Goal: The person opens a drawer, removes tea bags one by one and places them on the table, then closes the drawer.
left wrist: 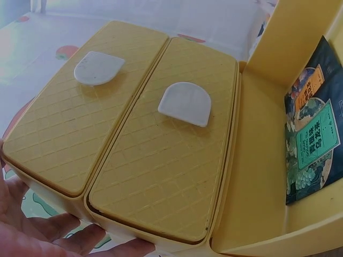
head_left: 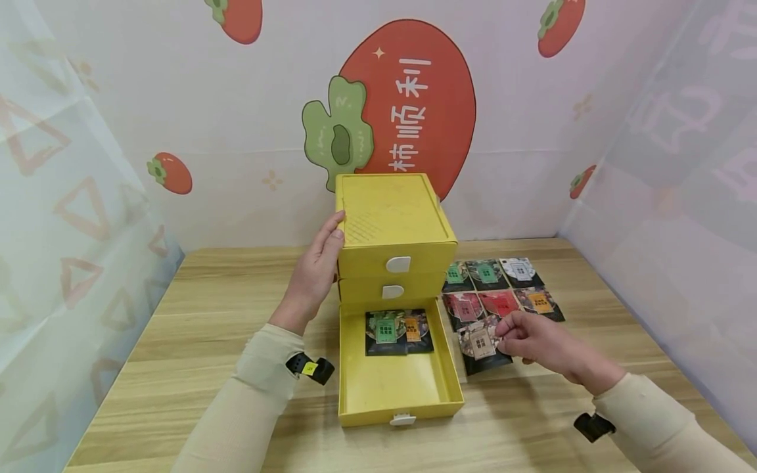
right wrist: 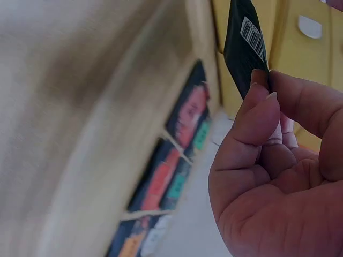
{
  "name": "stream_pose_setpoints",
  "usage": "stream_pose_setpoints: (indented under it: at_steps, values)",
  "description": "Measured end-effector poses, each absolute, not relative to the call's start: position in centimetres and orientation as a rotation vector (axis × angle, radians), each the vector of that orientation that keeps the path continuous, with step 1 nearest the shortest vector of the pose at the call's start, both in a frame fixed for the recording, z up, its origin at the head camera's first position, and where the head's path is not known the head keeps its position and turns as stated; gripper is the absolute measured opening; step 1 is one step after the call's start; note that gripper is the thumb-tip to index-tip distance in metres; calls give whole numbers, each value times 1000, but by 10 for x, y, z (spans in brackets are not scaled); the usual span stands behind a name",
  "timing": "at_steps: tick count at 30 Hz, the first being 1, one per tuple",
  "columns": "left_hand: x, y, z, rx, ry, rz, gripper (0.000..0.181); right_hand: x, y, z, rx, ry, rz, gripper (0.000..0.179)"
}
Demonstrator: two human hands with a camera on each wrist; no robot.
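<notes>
My left hand rests against the left side of a yellow drawer cabinet, its fingers spread along the side and top edge. The bottom drawer is pulled out. Inside it, toward the back, lie two dark tea sachets, one with a green label and one with an orange label. My right hand pinches a black sachet with a beige-brown label by its edge, just right of the drawer. In the right wrist view that sachet shows its barcoded back, held between thumb and forefinger.
On the wooden table right of the cabinet, several more sachets lie in two rows, among them a red one, a white one and an orange one. Two upper drawers with white tabs are closed. Printed cloth walls surround the table.
</notes>
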State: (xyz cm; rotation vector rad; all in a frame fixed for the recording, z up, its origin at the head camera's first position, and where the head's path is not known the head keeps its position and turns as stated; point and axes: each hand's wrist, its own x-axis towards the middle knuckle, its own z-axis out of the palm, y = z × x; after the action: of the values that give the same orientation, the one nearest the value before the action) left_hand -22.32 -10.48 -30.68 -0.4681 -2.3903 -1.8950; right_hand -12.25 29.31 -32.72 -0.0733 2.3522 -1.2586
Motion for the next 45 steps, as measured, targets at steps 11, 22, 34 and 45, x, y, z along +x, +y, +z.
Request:
stream_pose_setpoints:
  at_steps: [11,22,34,45]
  values:
    - [-224,-105,-306,-479,-2390,-1899,53,-126,291,-345,42,2378,-1123,25]
    - [-224,-104,-306,-487,-2385,-1904,54,-132,291,-357,124,2444,-917,18]
    - [-224,-104,-306,-475,-2397,-1912,55,-136,292,-362,159,2454,-850,16]
    - [-223,-104,-305,-467,-2399,-1884,57,-139,291,-363,192,2434,-830,14]
